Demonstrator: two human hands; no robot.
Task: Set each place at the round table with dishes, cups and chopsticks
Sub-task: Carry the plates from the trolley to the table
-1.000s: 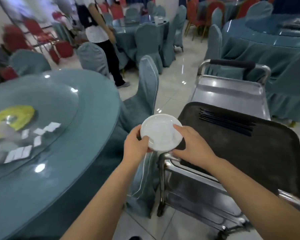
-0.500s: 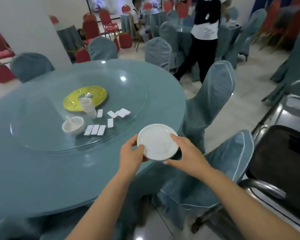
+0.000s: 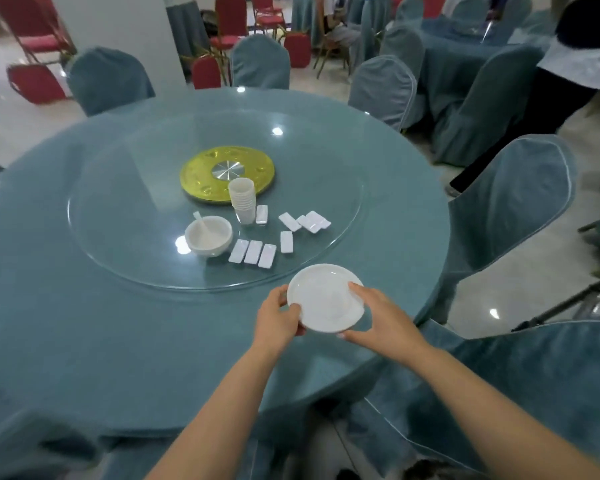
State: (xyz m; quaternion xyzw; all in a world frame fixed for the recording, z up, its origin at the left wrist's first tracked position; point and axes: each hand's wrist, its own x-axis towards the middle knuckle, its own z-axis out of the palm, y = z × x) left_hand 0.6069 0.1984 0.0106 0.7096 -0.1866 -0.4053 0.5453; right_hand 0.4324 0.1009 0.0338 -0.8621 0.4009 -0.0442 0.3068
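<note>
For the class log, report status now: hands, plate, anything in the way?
Left hand and right hand both grip the white plate. Plate over the table's near edge, by the glass turntable. Spot beneath looks free.

No legible text, label, brand, number or sign appears anywhere in view. The yellow disc (image 3: 227,173) at the centre of the worktop (image 3: 84,323) carries raised marks along its rim, too blurred to read. The small white rests (image 3: 253,251) on the glass turntable (image 3: 136,237) are blank on their visible faces. The plate (image 3: 321,296) shows a plain white surface, unmarked.
</note>
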